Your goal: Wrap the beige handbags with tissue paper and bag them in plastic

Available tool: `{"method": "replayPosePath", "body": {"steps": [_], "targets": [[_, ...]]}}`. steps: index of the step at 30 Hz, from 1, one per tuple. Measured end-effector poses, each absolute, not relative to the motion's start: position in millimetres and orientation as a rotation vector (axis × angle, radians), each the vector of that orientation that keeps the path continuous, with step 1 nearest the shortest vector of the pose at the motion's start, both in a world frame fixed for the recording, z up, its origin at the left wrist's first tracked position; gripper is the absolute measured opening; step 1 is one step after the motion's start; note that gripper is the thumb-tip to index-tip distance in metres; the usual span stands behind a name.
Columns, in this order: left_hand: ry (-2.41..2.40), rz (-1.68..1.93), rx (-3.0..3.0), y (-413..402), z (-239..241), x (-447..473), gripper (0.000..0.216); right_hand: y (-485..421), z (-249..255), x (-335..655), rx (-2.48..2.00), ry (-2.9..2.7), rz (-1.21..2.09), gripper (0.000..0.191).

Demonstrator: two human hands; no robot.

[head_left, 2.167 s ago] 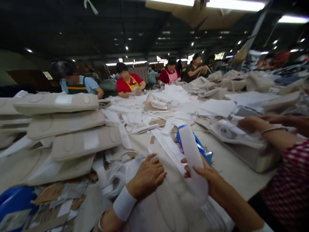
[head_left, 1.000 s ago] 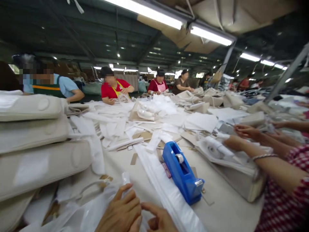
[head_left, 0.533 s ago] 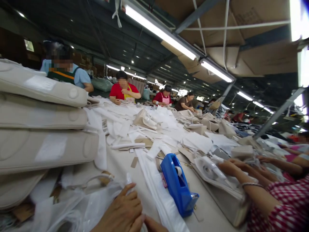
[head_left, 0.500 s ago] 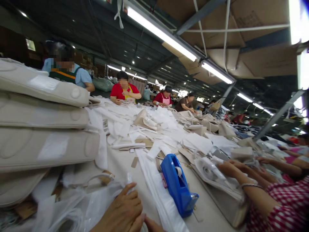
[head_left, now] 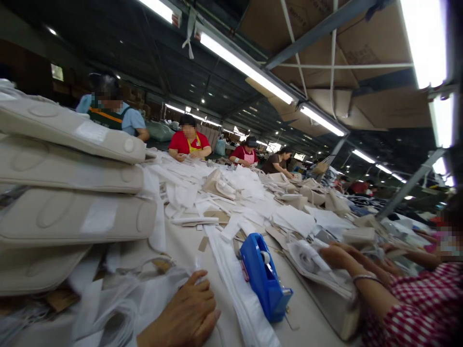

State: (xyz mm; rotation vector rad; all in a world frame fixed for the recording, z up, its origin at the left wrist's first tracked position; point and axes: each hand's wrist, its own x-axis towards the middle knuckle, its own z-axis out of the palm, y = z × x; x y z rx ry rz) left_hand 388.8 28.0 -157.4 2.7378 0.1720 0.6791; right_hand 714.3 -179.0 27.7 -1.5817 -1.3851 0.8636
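Note:
My left hand [head_left: 186, 315] is at the bottom, seen from the back, with its fingers curled in. What lies in its grip is hidden. Translucent white wrapping [head_left: 152, 294] reaches the hand from the left, and a small clear piece of plastic [head_left: 197, 263] stands up just beyond the knuckles. White cord-like loops [head_left: 117, 315] lie to the left of the wrist. A blue tape dispenser [head_left: 265, 279] rests on the table to the right, apart from the hand, beside a long white sheet strip [head_left: 231, 284]. My right hand is out of view.
Beige bags [head_left: 79, 217] are stacked high on the left. At right, a co-worker's hands [head_left: 336, 255] are on a beige bag [head_left: 325, 289] with white wrapping. White sheets [head_left: 249, 185] and beige pieces cover the table further back, where several people work.
My right hand, partly visible at the bottom edge earlier, has left the view. My left hand stays in nearly the same place. The view has shifted slightly.

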Motion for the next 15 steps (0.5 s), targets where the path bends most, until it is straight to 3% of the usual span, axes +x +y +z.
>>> {"method": "replayPosePath", "body": {"steps": [6,15], "targets": [[0.083,0.804,2.783,32.1,-157.9,390.5,0.025,-177.2,30.2,717.7,-1.642,-1.404,0.743,0.034],[-0.007,0.653,2.89,42.2,-160.4,400.0,0.031,-118.7,-130.3,565.4,-1.721,-1.426,0.903,0.031]]}}
